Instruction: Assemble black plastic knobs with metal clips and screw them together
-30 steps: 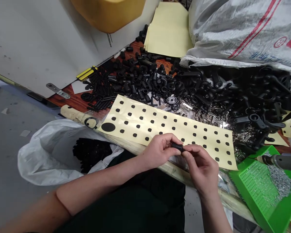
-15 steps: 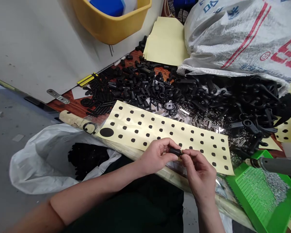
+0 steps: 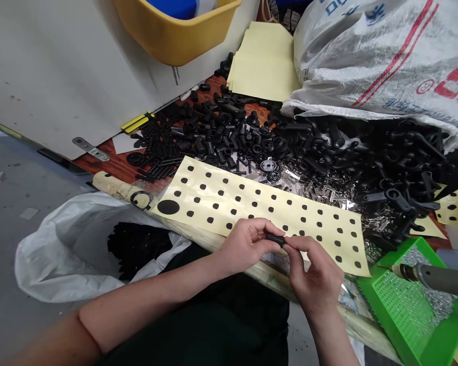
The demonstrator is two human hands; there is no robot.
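My left hand (image 3: 244,247) is closed around a short black plastic cylinder (image 3: 275,239), held almost level between thumb and fingers. At the cylinder's right end, the thumb and forefinger of my right hand (image 3: 316,269) pinch its tip; anything small between them is hidden. Both hands are over the lower edge of a pale yellow sheet (image 3: 198,195) with rows of black dots. Beyond the sheet lies a heap of similar black cylinders (image 3: 229,140), beside small shiny metal clips (image 3: 330,193).
A green basket (image 3: 370,284) with small metal pieces stands at right, a grey screwdriver-like tool (image 3: 438,278) above it. A white sack (image 3: 351,61) spills black handle-like parts (image 3: 397,198). A yellow bin (image 3: 183,40) hangs at the back. A white bag (image 3: 61,249) sits lower left.
My right thumb and forefinger have shifted slightly and now close on the cylinder's end. The grey tool hangs lower, with its thin tip showing. The view has moved a little.
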